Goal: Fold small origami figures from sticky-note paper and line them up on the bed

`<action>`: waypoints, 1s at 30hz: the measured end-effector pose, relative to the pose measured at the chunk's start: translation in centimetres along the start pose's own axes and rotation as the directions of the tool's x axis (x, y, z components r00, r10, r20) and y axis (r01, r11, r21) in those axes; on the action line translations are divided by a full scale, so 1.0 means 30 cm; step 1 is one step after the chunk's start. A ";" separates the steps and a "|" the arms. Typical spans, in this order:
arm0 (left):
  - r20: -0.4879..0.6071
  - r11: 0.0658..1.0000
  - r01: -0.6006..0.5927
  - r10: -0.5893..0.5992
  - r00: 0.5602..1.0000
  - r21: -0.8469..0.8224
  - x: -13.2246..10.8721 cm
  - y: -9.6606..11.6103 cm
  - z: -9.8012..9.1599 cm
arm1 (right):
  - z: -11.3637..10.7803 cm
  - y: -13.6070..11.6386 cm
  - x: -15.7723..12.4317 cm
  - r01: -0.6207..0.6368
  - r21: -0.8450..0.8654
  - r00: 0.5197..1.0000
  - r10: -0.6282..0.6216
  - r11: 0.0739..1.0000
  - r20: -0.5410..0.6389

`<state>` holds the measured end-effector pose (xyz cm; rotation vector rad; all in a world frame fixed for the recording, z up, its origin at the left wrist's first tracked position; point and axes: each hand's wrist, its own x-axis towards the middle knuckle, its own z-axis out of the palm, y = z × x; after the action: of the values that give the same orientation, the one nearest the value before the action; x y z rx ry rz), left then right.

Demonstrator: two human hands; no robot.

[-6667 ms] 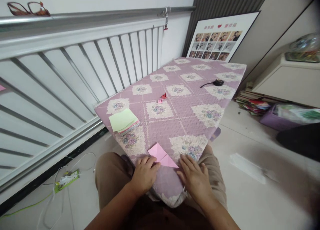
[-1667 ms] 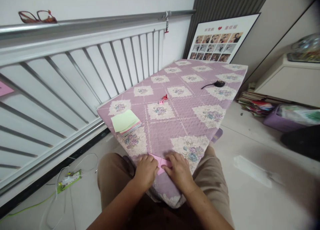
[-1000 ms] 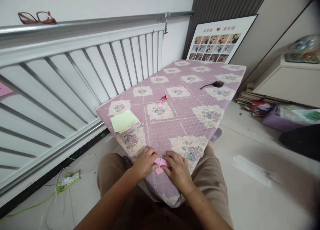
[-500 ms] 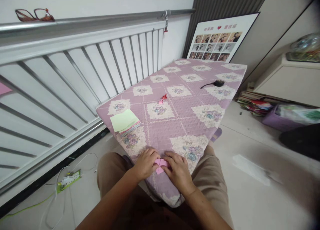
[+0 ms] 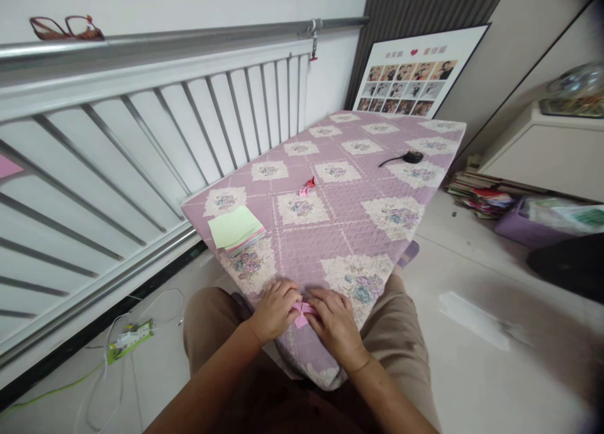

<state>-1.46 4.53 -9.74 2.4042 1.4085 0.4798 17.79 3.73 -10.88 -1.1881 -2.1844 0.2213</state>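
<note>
A small folded pink paper (image 5: 302, 312) lies at the near corner of the table covered by a purple floral cloth (image 5: 340, 201). My left hand (image 5: 274, 308) presses on its left side with curled fingers. My right hand (image 5: 334, 319) pinches its right side, fingers closed on the fold. Most of the paper is hidden under my fingers. A stack of coloured paper sheets (image 5: 236, 231) with a pale green top sheet sits at the table's left edge. A small red and pink folded piece (image 5: 307, 186) rests mid-table.
A black object with a cord (image 5: 410, 158) lies at the far right of the table. A white slatted railing (image 5: 141, 138) runs along the left, with glasses (image 5: 66, 28) on top. A photo board (image 5: 415, 75) leans at the back. A power strip (image 5: 127, 341) and books (image 5: 476, 198) lie on the floor.
The pink paper went from a flat open shape to a small folded piece. My hands have drawn together over it, and in the last half second the fold has tightened slightly.
</note>
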 end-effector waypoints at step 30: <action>-0.055 0.999 -0.051 0.051 0.997 0.014 -0.013 0.016 0.000 | -0.004 -0.004 0.007 -0.035 -0.033 0.997 0.038 0.999 0.072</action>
<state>-1.27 3.97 -9.60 2.4596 1.3796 0.5560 17.70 3.81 -10.64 -1.2562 -2.2378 0.2500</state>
